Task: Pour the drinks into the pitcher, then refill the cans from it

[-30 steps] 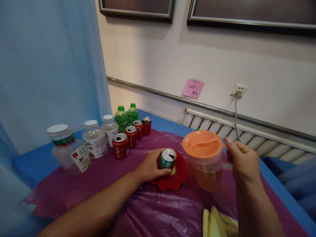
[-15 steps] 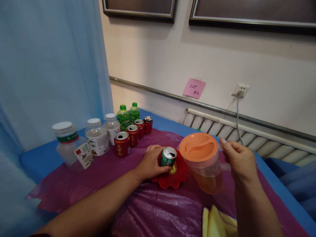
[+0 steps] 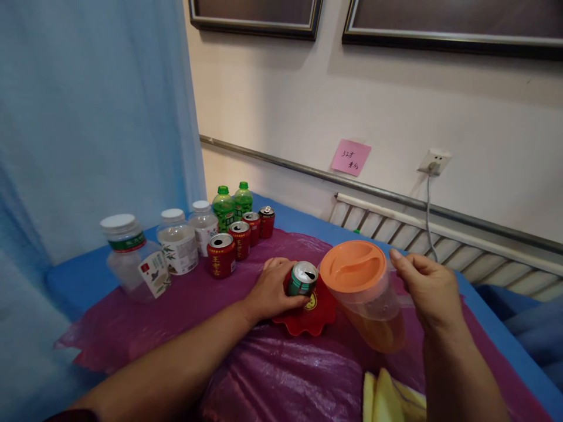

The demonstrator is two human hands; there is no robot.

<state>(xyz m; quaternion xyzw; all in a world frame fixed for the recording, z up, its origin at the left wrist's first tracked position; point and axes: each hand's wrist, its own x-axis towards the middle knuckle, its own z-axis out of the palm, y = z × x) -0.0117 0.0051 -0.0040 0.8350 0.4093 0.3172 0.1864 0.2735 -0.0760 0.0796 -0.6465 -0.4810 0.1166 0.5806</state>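
Observation:
My left hand (image 3: 273, 291) is closed around a green drink can (image 3: 302, 280) with an opened top. The can is over a red tray with a scalloped edge (image 3: 303, 323), tilted a little to the right. My right hand (image 3: 428, 287) grips the handle of a clear pitcher (image 3: 373, 313) with an orange lid (image 3: 353, 266). The pitcher leans toward the can and holds amber liquid. Its lid edge is close to the can's top but apart from it. I cannot make out any liquid flowing between them.
Several red cans (image 3: 221, 256) stand in a row at left, beside clear jars with white lids (image 3: 176, 243) and two green bottles (image 3: 224, 210). Purple plastic sheeting (image 3: 281, 375) covers the blue table (image 3: 488, 305). A yellow cloth (image 3: 389, 398) lies in front. Behind is a radiator (image 3: 396, 228).
The pitcher in my right hand has tilted further toward the can, its base swinging right. My left hand keeps its hold on the can. The whole view has shifted slightly.

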